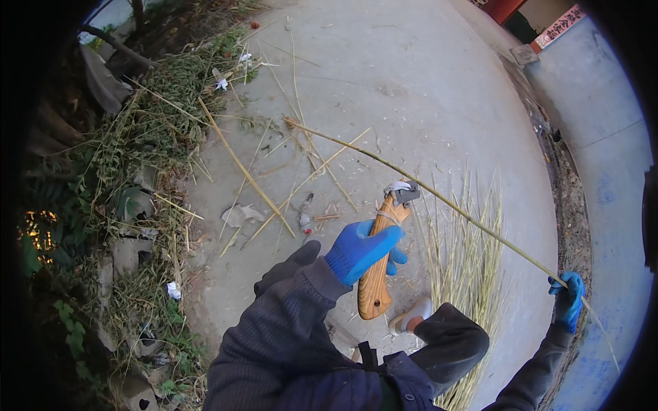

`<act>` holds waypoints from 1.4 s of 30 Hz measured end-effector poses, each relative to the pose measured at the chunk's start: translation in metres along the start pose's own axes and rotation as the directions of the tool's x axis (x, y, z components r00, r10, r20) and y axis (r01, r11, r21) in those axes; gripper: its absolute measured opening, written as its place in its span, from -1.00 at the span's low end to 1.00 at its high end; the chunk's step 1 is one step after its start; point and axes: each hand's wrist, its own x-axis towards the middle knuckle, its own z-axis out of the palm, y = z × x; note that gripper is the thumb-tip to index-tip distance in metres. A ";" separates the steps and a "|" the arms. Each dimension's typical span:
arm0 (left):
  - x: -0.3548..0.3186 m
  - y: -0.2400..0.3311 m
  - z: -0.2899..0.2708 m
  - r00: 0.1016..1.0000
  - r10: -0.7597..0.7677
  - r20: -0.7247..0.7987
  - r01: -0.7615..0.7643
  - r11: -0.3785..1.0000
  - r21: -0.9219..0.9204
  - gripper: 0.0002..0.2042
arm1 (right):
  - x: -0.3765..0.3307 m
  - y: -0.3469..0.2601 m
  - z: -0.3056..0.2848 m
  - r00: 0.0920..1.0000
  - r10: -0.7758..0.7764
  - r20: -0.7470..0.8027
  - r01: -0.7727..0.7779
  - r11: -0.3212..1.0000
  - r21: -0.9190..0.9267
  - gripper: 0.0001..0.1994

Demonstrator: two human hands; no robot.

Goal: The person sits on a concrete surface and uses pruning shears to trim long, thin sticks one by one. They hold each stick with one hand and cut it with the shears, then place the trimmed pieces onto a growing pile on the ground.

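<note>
My left hand (362, 249), in a blue glove, grips a wooden-handled cutting tool (379, 264) whose small metal head (404, 192) touches a long thin pale stalk (439, 200). The stalk runs from upper left to lower right. My right hand (569, 296), also in a blue glove, holds the stalk near its lower right end. Below the stalk a bundle of thin yellow-green strips (466, 260) lies fanned out on the concrete ground (411, 89). My knee (452, 335) and shoe (413, 316) show beneath the tool.
Loose stalks (243, 171) and scraps litter the concrete to the left. Weeds, rubble and plant cuttings (144, 137) border the far left. A drain channel (562, 178) and blue-grey wall (610, 137) run along the right.
</note>
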 end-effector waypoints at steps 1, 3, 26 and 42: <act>0.000 0.000 0.001 1.000 0.014 0.002 -0.014 1.000 0.000 -0.58 | -0.011 0.001 -0.008 1.000 -0.031 0.001 0.031 0.999 0.014 -0.64; 0.000 -0.001 0.001 0.999 0.034 0.004 -0.034 0.999 -0.019 -0.57 | -0.032 0.006 -0.020 0.999 0.026 -0.031 -0.026 1.000 -0.011 -0.64; 0.000 -0.004 0.008 1.000 0.029 0.002 -0.029 0.998 0.048 -0.59 | -0.065 0.070 0.056 0.977 0.152 0.148 -0.182 0.958 0.219 -0.61; -0.005 0.000 0.024 0.995 0.058 -0.079 -0.050 0.993 0.108 -0.56 | -0.115 0.029 -0.108 0.888 0.125 -0.443 0.099 0.888 0.449 -0.60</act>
